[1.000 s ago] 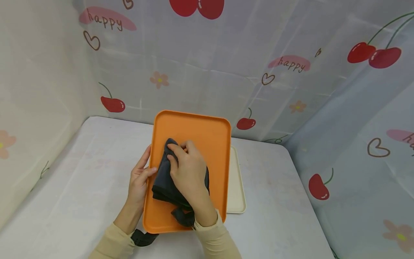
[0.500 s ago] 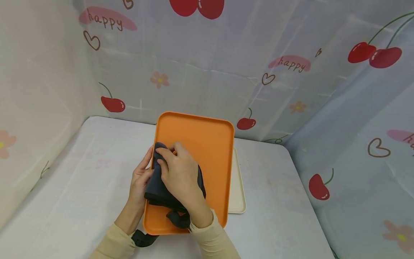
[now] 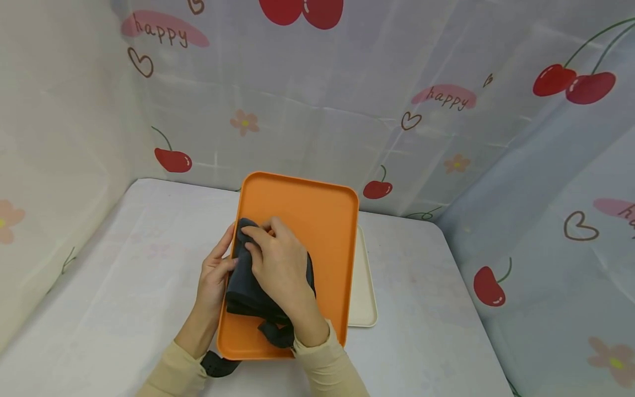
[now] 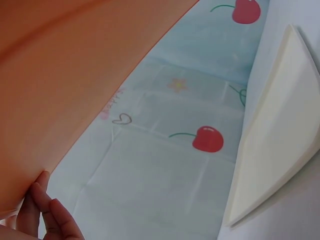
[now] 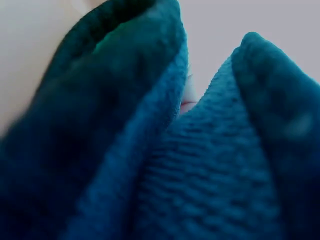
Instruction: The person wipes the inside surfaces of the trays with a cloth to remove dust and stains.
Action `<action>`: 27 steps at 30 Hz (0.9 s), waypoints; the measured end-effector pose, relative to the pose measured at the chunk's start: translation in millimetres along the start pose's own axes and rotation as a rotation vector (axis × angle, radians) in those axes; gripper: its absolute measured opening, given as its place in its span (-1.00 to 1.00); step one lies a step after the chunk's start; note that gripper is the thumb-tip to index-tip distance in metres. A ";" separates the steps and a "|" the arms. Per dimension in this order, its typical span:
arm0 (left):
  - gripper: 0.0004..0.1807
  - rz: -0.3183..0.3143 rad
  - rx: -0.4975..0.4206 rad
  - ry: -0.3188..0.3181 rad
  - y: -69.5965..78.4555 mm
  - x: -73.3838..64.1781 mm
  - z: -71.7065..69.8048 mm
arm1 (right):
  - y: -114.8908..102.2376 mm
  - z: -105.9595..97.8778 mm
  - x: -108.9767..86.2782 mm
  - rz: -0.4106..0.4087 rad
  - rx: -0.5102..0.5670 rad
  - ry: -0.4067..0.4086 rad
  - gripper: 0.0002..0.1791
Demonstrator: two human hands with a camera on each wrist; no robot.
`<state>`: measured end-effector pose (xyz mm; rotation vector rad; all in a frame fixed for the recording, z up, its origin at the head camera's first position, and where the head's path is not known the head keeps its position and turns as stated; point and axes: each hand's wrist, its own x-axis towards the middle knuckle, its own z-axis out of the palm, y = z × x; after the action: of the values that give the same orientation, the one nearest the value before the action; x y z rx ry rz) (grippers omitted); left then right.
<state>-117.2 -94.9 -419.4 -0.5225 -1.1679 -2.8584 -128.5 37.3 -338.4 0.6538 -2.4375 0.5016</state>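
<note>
My left hand grips the left edge of an orange tray, thumb on the front side. In the left wrist view the fingers reach behind the tray, which is tilted and held up off the table. My right hand pinches a folded dark grey cloth against the tray's face, near its left rim. Close folds of the cloth fill most of the right wrist view, where it looks blue and hides the right fingers almost wholly.
A cream tray lies on the white table, partly behind the orange one; the left wrist view shows this cream tray too. Black straps are at the wrists. A printed curtain stands at the back and sides.
My right hand has slid left and slightly down with the cloth towards the tray's left rim, then back a little to the right. The orange tray has shifted slightly right. The left grip stays.
</note>
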 end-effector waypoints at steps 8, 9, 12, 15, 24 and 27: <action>-0.29 -0.022 0.044 0.030 -0.5 0.6 -3.1 | 6.4 -3.6 -2.2 0.047 -0.009 -0.017 -0.76; -0.30 -0.024 0.050 0.040 -0.1 0.7 -3.2 | 7.5 -4.6 -2.6 0.056 -0.010 -0.020 -0.76; -0.31 -0.030 0.066 0.069 1.9 1.4 -3.4 | 12.2 -7.2 -4.0 0.094 -0.015 -0.032 -0.76; -0.31 -0.042 0.079 0.093 4.7 2.3 -4.0 | 18.3 -9.9 -5.7 0.139 -0.007 -0.040 -0.76; -0.29 -0.020 0.091 0.140 11.9 4.6 -9.2 | 41.7 -18.6 -10.4 0.274 0.001 -0.023 -0.74; -0.29 -0.008 0.099 0.139 12.6 5.2 -11.2 | 48.8 -21.6 -12.5 0.315 -0.016 -0.014 -0.74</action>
<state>-123.8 -111.0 -416.7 -0.3104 -1.2817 -2.7735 -137.2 91.4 -339.1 0.2657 -2.5674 0.6003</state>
